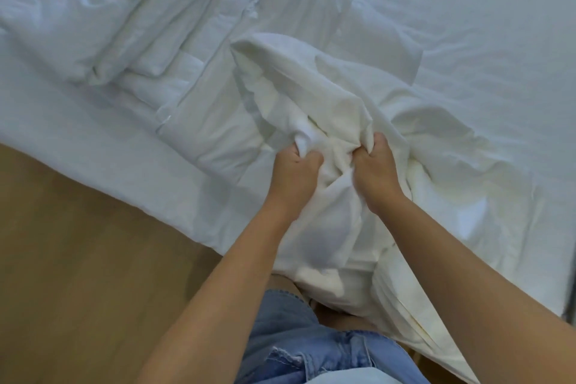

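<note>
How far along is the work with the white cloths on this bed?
Looks done: several folded cloths lie side by side on the far left of the bed. In hand: the left hand and the right hand both hold a bunched cream cloth near the bed's edge. Left: this cloth is crumpled, not yet spread flat or folded, so it probably needs straightening first.

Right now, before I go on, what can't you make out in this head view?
Fingertips of the left hand and right hand: buried in the bunched cream cloth.
Whether that cloth is a pillowcase or a sheet: its lower end runs behind the forearms and denim shorts.
How many pieces the folded white linens hold: soft focus, white on white.
The ends of the bed: cut off by frame edges.
</note>
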